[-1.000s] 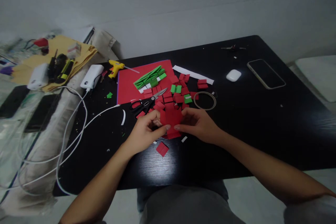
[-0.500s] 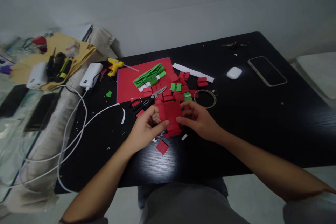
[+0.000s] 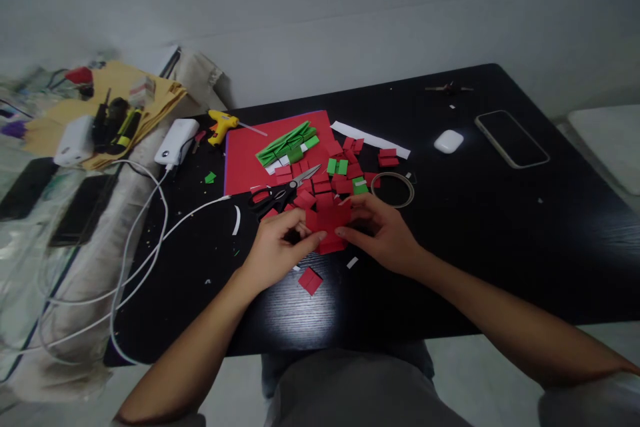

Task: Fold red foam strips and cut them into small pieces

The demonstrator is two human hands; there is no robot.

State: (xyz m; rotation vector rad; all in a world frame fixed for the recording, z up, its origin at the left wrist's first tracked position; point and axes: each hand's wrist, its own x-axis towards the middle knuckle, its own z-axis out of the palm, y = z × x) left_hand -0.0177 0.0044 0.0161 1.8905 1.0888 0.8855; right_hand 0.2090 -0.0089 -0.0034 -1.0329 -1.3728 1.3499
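Note:
Between both hands I hold a folded piece of red paper (image 3: 334, 221) just above the black table. My left hand (image 3: 280, 240) grips its left side, thumb on the near face and fingers behind. My right hand (image 3: 380, 230) pinches the right side the same way; some fingertips are hidden by the paper. Beyond the hands lie several small folded red paper pieces (image 3: 321, 183) and a green folded piece (image 3: 337, 166). A loose red folded square (image 3: 311, 281) rests on the near side of my left hand. Black-handled scissors (image 3: 283, 195) lie beside the pile, blades pointing right.
A red sheet (image 3: 245, 153) bears a bundle of folded green paper (image 3: 285, 145). Around it are a yellow glue gun (image 3: 223, 127), a white power bank (image 3: 176, 141) with cables, a tape ring (image 3: 393, 189), a white earbud case (image 3: 449, 141) and a phone (image 3: 512, 139).
The red paper has tilted between my fingers, its face first turning toward me and then leaning back. Both hands keep their grip. The things on the table stay where they were.

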